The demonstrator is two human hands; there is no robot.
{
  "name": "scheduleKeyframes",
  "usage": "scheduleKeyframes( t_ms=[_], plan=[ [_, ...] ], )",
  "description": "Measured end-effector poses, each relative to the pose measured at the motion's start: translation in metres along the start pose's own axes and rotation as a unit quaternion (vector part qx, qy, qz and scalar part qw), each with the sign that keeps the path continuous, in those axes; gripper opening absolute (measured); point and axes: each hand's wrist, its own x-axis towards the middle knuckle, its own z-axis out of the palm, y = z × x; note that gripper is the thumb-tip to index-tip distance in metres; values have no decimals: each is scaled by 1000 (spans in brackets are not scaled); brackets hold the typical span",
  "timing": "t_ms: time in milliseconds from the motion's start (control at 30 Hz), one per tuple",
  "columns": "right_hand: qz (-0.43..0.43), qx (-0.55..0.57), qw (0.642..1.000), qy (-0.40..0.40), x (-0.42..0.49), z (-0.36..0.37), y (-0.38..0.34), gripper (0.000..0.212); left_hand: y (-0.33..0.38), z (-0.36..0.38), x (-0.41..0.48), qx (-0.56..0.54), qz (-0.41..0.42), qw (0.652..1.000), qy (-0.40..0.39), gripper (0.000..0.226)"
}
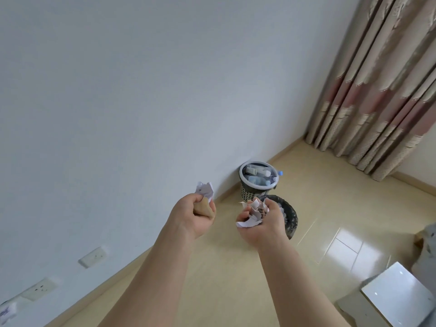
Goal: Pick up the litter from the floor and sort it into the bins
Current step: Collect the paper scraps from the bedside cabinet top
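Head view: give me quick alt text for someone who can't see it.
Both hands hold paper litter: the left hand grips crumpled white and brown paper, the right hand grips torn paper scraps near a dark bin. Behind it, against the wall, a perforated bin holds plastic bottles.

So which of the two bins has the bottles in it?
The far bin by the wall, with the pale rim and perforated side. The dark bin nearer, partly behind the right hand holding paper scraps, shows none.
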Motion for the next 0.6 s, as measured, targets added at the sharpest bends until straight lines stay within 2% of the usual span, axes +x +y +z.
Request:
scheduleKeyframes(
  t_ms=[233,600],
  plan=[
    [-5,24,1000,13,97,49,-97,22,-9,106,102,12,-22,1000,-6,34],
    [-51,102,991,77,242,107,-242,26,-55,267,284,149,-107,983,22,10]
  ],
)
